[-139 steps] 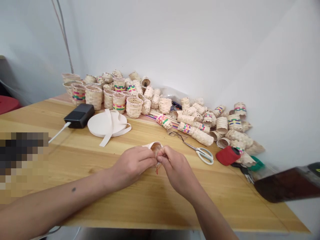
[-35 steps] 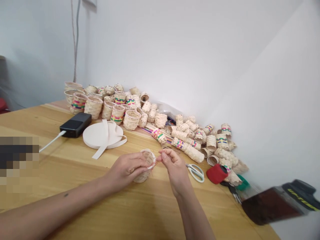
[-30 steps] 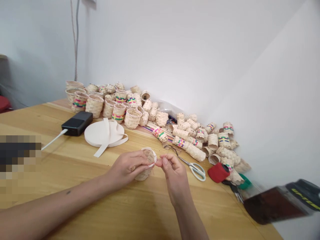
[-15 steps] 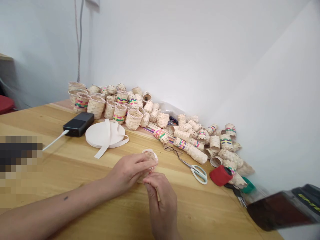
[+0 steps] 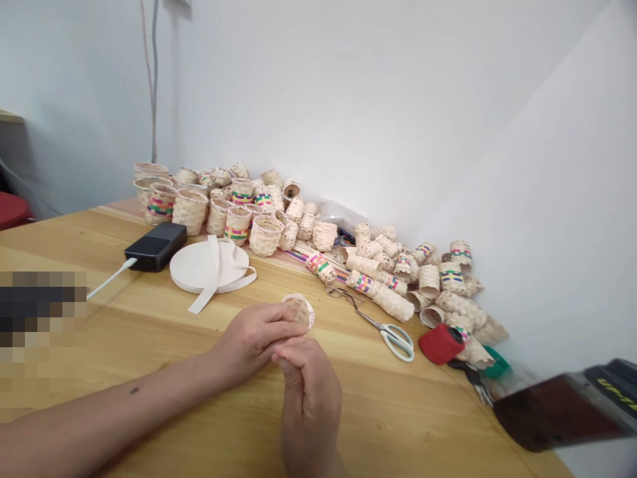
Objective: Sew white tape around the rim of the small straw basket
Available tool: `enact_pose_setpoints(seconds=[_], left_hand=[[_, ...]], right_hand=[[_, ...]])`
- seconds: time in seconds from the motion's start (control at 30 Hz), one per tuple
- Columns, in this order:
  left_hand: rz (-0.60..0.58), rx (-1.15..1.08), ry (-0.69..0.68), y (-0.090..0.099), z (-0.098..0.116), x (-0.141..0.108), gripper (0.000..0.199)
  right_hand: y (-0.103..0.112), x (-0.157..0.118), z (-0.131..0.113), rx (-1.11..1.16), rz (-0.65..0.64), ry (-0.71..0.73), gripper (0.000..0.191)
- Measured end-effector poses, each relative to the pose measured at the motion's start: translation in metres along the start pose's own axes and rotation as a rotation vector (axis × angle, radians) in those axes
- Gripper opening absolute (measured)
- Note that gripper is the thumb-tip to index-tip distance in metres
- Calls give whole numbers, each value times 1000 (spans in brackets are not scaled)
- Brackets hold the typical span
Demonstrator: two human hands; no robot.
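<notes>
My left hand is closed around a small woven basket. Only the basket's mouth, with a pale band along the rim, shows past my fingers; the rest is hidden. Just below it, my right hand is pinched, thumb against forefinger, and touches the left fingers. Whatever lies in that pinch is too small or too hidden to make out. A roll of white ribbon lies beyond my left hand, its loose end hanging over the front. White-handled scissors rest to the right of the basket.
Many woven baskets are heaped along the wall, some with coloured bands. A black power bank with a white cable sits at left. A red thread spool, eyeglasses, a green ring and a dark pouch lie at right.
My right hand has moved slightly left and up, closer against the left fingers. The left hand keeps its hold on the basket, and more of the basket's mouth shows.
</notes>
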State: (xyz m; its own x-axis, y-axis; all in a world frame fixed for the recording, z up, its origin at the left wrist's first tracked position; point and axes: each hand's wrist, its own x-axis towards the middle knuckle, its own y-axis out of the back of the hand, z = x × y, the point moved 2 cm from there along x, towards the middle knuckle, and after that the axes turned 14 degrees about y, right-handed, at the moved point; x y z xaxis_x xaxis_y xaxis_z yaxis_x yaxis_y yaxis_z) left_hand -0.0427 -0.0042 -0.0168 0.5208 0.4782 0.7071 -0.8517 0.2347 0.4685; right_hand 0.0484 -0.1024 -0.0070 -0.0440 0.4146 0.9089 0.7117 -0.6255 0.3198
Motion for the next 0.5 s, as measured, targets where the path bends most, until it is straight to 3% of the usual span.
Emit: enact_pose_setpoints(seconds=[0.13, 0.23, 0.5], left_hand=[[-35, 2, 47, -1, -3, -1, 20], [-33, 3, 85, 0, -6, -1, 20], [7, 19, 53, 3, -8, 2, 20]], right_hand=[[-7, -1, -11, -188, -23, 130, 22], [-10, -4, -23, -286, -82, 109, 31], [-27, -10, -57, -197, -13, 52, 41]])
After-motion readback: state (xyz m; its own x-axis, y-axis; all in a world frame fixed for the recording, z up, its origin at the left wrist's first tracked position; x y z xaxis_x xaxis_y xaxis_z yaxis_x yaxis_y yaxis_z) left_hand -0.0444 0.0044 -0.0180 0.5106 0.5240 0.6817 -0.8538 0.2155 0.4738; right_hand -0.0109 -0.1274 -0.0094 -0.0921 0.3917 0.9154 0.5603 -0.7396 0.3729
